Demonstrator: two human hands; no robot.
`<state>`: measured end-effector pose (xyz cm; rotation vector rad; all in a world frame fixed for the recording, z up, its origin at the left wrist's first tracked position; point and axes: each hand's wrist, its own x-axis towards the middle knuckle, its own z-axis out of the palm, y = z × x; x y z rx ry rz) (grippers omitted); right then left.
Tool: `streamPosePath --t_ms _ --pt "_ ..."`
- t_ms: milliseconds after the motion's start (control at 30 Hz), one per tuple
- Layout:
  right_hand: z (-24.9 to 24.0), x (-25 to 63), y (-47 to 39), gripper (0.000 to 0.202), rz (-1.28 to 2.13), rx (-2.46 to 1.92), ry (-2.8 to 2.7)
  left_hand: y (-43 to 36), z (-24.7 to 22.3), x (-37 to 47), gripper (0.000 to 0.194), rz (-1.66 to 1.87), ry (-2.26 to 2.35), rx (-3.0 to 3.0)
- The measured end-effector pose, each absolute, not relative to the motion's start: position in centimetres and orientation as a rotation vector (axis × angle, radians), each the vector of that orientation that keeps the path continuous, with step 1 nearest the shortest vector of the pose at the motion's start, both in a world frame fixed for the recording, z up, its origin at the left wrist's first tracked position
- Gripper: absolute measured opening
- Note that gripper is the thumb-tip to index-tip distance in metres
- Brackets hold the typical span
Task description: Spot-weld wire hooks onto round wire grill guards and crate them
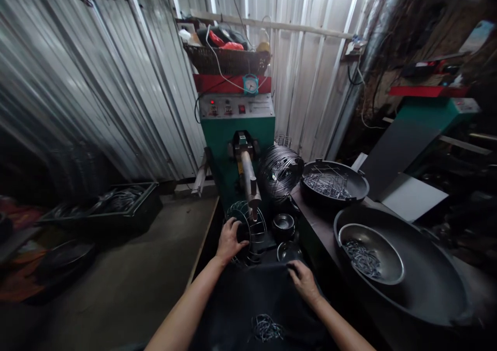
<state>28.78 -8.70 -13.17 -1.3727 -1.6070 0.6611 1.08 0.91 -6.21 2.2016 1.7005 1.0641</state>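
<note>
My left hand (pixel 230 241) is closed on the near left side of a round wire frame (pixel 258 233) made of thin rings and cross wires. The frame sits around the lower tip of the metal arm (pixel 249 180) of a green machine (pixel 216 133). Lower and to the right, my right hand (pixel 305 283) has its fingers bent together at the edge of a dark cloth (pixel 240 294); whatever they pinch is too small and dark to make out. On the cloth lies a small heap of bent wire pieces (pixel 267 328).
Beyond my right hand stand small metal bowls (pixel 283 221). A wire coil (pixel 280 170) hangs beside the machine. To the right are a pan of wire parts (pixel 361 185) and a wide black pan (pixel 430 283) holding a metal bowl (pixel 396 268). A bin (pixel 143 206) stands left.
</note>
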Motion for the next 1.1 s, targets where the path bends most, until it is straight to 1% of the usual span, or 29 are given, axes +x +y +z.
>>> streamPosePath --t_ms 67,133,233,300,400,533,700,900,1000,1100 --pt "-11.5 28.3 -7.6 0.019 0.85 -1.41 -1.416 1.1 -7.4 1.0 0.058 1.139 1.532 2.099" --pt "-9.2 27.7 -6.2 0.027 1.032 -1.402 -1.248 1.1 -8.7 1.3 0.059 1.151 1.446 1.984" --pt "-5.4 26.2 -4.0 0.034 1.186 -1.333 -1.218 0.8 -10.1 2.4 0.06 1.17 1.421 1.86" --pt "-3.3 24.9 -2.9 0.032 1.228 -1.308 -1.297 0.5 -10.8 3.1 0.06 1.206 1.432 1.805" --pt "-1.4 23.1 -2.2 0.023 1.246 -1.277 -1.423 0.3 -11.7 3.8 0.058 1.261 1.441 1.77" --pt "-0.9 22.1 -2.2 0.014 1.247 -1.265 -1.494 0.2 -12.7 3.8 0.06 1.3 1.453 1.747" --pt "-1.1 22.0 -2.0 0.014 1.213 -1.297 -1.474 0.4 -13.0 3.8 0.058 1.297 1.436 1.75" --pt "-1.6 21.9 -2.2 0.016 1.184 -1.312 -1.451 0.1 -12.0 4.5 0.053 1.292 1.348 1.664" --pt "-2.0 22.6 -3.2 0.018 1.244 -1.315 -1.427 -0.5 -11.6 4.7 0.055 1.278 1.376 1.612" --pt "-2.1 23.3 -3.9 0.019 1.385 -1.298 -1.453 -1.1 -11.5 4.5 0.058 1.29 1.4 1.613"
